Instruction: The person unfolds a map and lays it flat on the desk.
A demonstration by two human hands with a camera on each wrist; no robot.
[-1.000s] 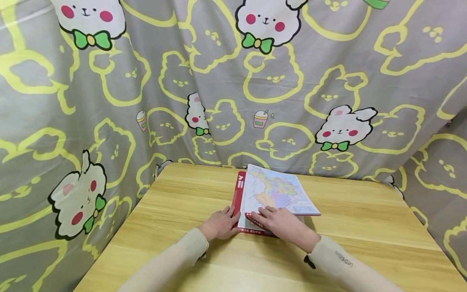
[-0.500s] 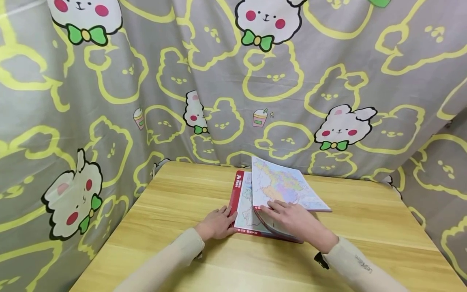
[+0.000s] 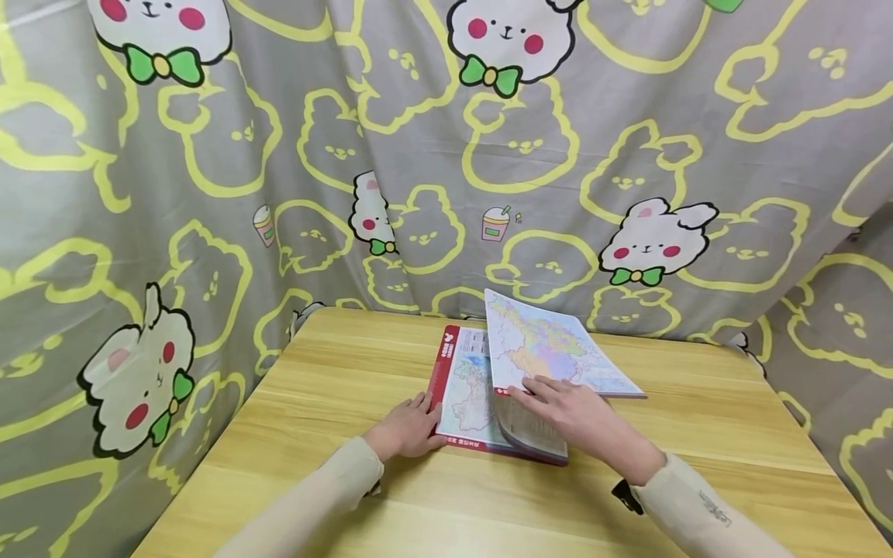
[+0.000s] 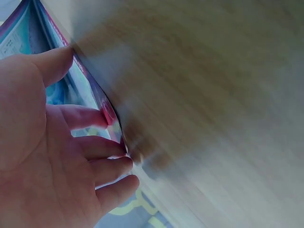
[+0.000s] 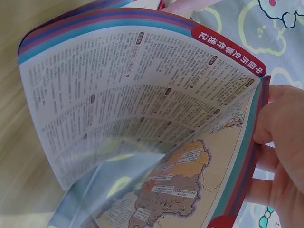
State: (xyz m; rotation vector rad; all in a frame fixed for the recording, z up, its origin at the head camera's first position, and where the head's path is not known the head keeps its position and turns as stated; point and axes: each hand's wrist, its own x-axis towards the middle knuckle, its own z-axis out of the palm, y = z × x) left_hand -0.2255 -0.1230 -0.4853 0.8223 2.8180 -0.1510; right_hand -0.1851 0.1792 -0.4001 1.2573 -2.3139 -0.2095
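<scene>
A folded map (image 3: 466, 391) with a red border lies on the table. Its upper part, a flap (image 3: 533, 341) printed with a coloured map, is lifted and swung to the right. My right hand (image 3: 575, 415) pinches the near edge of this flap between thumb and fingers. The right wrist view shows a curved panel of printed text (image 5: 109, 90) beside a panel with an orange and brown map (image 5: 183, 178). My left hand (image 3: 408, 426) rests at the map's left red border; its fingers (image 4: 97, 145) lie fairly straight along the edge in the left wrist view.
The wooden table (image 3: 335, 356) extends around the map on all sides. A grey curtain (image 3: 412, 132) with yellow outlines and white cartoon figures hangs behind the table and at both sides.
My right hand has raised the upper flap and carried it right and away from me, uncovering more of the lower panel. My left hand stays at the left border, shifting slightly left with it.
</scene>
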